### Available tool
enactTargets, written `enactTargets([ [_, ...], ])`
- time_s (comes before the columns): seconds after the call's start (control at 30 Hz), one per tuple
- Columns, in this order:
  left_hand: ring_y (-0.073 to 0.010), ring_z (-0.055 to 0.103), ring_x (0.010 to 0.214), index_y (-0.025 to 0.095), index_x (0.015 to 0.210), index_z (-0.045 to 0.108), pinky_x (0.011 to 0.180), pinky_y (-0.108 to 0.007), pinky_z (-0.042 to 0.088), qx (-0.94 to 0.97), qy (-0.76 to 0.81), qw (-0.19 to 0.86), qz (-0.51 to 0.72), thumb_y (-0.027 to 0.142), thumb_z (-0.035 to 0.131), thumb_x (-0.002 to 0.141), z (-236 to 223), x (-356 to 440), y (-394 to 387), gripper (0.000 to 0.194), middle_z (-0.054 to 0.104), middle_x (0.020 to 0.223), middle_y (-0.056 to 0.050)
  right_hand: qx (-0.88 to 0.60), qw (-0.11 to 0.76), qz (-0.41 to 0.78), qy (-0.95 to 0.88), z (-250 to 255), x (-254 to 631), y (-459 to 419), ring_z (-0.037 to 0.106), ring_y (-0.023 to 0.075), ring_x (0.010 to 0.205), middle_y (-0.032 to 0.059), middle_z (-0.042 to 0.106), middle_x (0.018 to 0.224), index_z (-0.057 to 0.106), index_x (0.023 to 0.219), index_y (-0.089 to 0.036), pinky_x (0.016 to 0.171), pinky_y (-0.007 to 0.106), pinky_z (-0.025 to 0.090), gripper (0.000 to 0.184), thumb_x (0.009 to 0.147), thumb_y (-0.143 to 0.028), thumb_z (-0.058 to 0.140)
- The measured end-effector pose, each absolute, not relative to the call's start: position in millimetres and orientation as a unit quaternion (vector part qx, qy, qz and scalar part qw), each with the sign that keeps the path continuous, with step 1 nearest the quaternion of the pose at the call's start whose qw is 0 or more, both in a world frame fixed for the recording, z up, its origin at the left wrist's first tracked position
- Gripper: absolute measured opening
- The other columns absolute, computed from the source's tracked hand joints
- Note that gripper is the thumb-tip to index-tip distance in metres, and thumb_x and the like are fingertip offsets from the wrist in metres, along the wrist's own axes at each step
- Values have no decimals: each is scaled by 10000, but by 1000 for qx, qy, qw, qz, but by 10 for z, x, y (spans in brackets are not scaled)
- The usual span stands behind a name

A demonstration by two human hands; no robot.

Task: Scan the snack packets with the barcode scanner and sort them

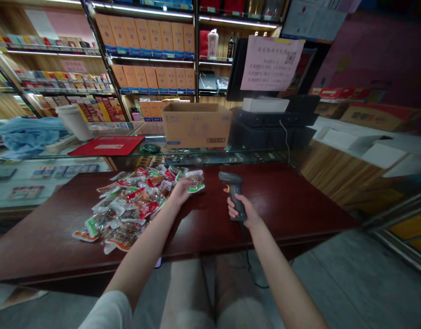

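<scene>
The red counter [285,201] carries a heap of packets [136,196], front-left of the cardboard box [196,128]. Front-right of the box, the right hand [245,211] has its fingers wrapped round a scanner [235,183] (cable [247,258] trailing); before the box, the left hand [180,191] grips one packet [195,179] in closed fingers.

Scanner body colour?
Dark grey: the scanner shows in the head view, the only one here.

scanner [234,186] – matt plastic | packets [138,198] – glossy plastic | tabletop [282,201]: smooth, glossy wood | carton [196,126]: cardboard
</scene>
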State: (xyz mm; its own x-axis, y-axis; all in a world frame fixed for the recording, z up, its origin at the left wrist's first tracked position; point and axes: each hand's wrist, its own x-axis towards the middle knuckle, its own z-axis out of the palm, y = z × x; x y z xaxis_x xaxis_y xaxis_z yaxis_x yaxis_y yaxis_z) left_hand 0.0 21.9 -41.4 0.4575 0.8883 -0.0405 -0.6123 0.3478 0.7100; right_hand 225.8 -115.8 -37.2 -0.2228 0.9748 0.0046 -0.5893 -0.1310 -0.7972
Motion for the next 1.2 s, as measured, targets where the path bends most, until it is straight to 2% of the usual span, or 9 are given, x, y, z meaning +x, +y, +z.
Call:
enactTargets([
  [0.17, -209, 698, 970, 147, 1128, 631, 1041, -442, 464, 360, 210, 741, 527, 125, 668, 761, -529, -5, 233, 369, 743, 990, -65, -288, 530, 692, -397, -446, 2217, -1217, 357, 52, 335, -77, 523, 582, 537, 1184, -174, 372, 212, 337, 422, 824, -382, 608],
  [0.3, -242, 676, 1055, 225, 1218, 566, 1034, -485, 461, 377, 193, 701, 573, 256, 759, 759, -557, 43, 185, 499, 707, 1133, -57, -318, 507, 685, -416, -471, 2179, -1342, 368, 57, 321, -88, 511, 546, 523, 1216, -162, 359, 214, 354, 474, 814, -388, 637],
  [0.47, -256, 628, 1151, 318, 1378, 449, 1016, -530, 471, 419, 173, 701, 551, 371, 732, 804, -490, 48, 101, 642, 586, 1362, -58, -347, 491, 674, -429, -450, 2119, -1393, 362, 50, 318, -94, 503, 531, 522, 1202, -152, 359, 212, 365, 496, 800, -405, 665],
  [0.7, -257, 594, 1205, 236, 1308, 536, 1038, -484, 462, 427, 187, 694, 548, 387, 694, 833, -443, 26, 80, 523, 615, 1311, -90, -349, 486, 676, -429, -421, 2122, -1402, 350, 44, 313, -104, 485, 524, 522, 1200, -157, 354, 205, 355, 498, 802, -418, 666],
  [0.87, -228, 651, 1098, 215, 1285, 546, 1042, -467, 451, 419, 185, 698, 551, 363, 695, 834, -437, 19, 92, 497, 691, 1162, -80, -345, 482, 681, -430, -441, 2132, -1390, 350, 41, 309, -109, 477, 516, 524, 1183, -161, 353, 199, 356, 483, 805, -424, 669],
  [1.2, -240, 640, 1114, 231, 1253, 570, 1015, -468, 459, 403, 223, 698, 548, 371, 678, 840, -402, 49, 71, 449, 696, 1145, -88, -347, 475, 682, -434, -450, 2124, -1392, 352, 37, 299, -113, 483, 504, 522, 1067, -188, 342, 189, 367, 398, 792, -427, 683],
])
